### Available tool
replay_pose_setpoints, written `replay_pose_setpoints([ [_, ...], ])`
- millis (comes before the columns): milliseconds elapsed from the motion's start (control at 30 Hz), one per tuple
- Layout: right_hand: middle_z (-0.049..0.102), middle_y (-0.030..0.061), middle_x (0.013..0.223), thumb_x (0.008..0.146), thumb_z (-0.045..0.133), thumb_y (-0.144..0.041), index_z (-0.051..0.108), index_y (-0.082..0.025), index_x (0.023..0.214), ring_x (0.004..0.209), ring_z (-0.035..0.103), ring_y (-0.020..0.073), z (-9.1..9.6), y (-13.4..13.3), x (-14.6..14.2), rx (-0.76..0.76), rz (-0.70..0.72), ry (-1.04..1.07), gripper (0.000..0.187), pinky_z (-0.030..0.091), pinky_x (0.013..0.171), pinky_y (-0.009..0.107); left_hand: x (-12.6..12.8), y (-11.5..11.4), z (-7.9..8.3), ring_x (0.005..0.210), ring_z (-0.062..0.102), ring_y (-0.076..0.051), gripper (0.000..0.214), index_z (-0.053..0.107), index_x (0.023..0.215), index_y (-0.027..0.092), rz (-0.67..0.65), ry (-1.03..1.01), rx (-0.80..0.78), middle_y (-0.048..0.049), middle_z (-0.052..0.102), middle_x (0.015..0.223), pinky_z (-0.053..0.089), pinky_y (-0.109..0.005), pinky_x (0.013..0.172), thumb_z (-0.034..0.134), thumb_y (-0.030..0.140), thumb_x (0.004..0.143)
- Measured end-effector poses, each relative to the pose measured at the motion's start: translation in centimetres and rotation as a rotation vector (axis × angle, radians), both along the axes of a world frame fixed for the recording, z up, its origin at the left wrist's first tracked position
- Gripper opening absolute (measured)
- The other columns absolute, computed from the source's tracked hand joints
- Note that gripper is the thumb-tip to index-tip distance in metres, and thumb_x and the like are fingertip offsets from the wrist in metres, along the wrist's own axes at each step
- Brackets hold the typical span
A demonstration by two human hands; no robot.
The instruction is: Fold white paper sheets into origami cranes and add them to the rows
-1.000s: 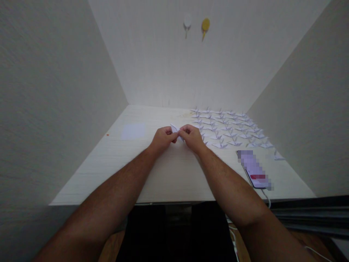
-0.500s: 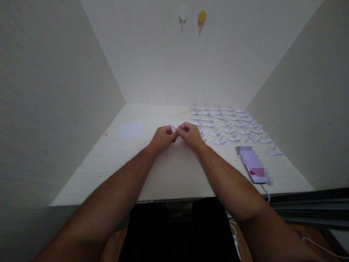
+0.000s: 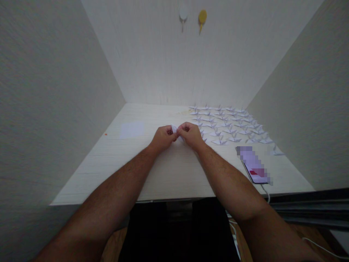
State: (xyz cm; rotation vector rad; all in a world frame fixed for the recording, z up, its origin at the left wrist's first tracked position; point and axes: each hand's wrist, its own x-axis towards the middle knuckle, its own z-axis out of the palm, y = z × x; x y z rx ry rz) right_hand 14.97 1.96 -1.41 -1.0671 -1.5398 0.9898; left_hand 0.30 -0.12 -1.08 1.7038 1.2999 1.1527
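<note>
A small folded piece of white paper [image 3: 173, 128] is pinched between my two hands above the middle of the table. My left hand [image 3: 164, 137] is closed on its left side, thumb toward the right. My right hand [image 3: 190, 134] grips it from the other side, thumb and forefinger together. The fingertips of both hands nearly meet and cover most of the paper, so its full shape is hidden. Just right of my right hand stand several white paper cranes [image 3: 220, 141] in rows.
A stack or sheet of white paper [image 3: 132, 129] lies at the left on the white table [image 3: 109, 171]. At the right, a phone [image 3: 253, 165] with a white cable [image 3: 265, 193] lies near the front edge. Walls enclose the back and sides; two hooks, one yellow [image 3: 202, 16], hang behind.
The paper between my fingers has tilted slightly, and its visible tip looks a little wider. Both hands stay in almost the same place.
</note>
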Motion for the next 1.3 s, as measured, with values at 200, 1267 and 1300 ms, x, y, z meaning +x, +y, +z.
replay_pose_setpoints([
  [200, 0.06, -0.0017, 0.057, 0.067, 0.063, -0.029, 0.061, -0.018, 0.065, 0.054, 0.052, 0.0116, 0.2, -0.2, 0.0, 0.01, -0.026, -0.005, 0.012, 0.039, 0.052, 0.024, 0.0, 0.0, 0.0, 0.051, 0.05, -0.01, 0.025, 0.06, 0.062, 0.015, -0.007, -0.014, -0.022, 0.0005, 0.06, 0.057, 0.036, -0.022, 0.051, 0.068, 0.037, 0.071],
  [1267, 0.059, -0.0027, 0.062, 0.068, 0.067, -0.038, 0.062, -0.017, 0.072, 0.057, 0.05, 0.0103, 0.0, -0.1, 0.1, 0.031, -0.037, 0.002, 0.022, 0.04, 0.057, 0.024, -0.1, 0.8, -0.7, 0.051, 0.051, -0.009, 0.016, 0.062, 0.069, 0.015, 0.078, -0.376, -0.076, 0.0024, 0.058, 0.055, 0.039, -0.023, 0.053, 0.071, 0.027, 0.066],
  [1300, 0.058, -0.003, 0.061, 0.068, 0.067, -0.038, 0.062, -0.017, 0.071, 0.056, 0.049, 0.0101, -0.1, -0.1, 0.1, 0.04, -0.036, -0.007, 0.021, 0.04, 0.056, 0.024, -0.1, 0.9, -0.9, 0.051, 0.051, -0.009, 0.016, 0.062, 0.07, 0.015, 0.079, -0.417, -0.076, 0.0024, 0.058, 0.056, 0.04, -0.023, 0.053, 0.072, 0.027, 0.066],
])
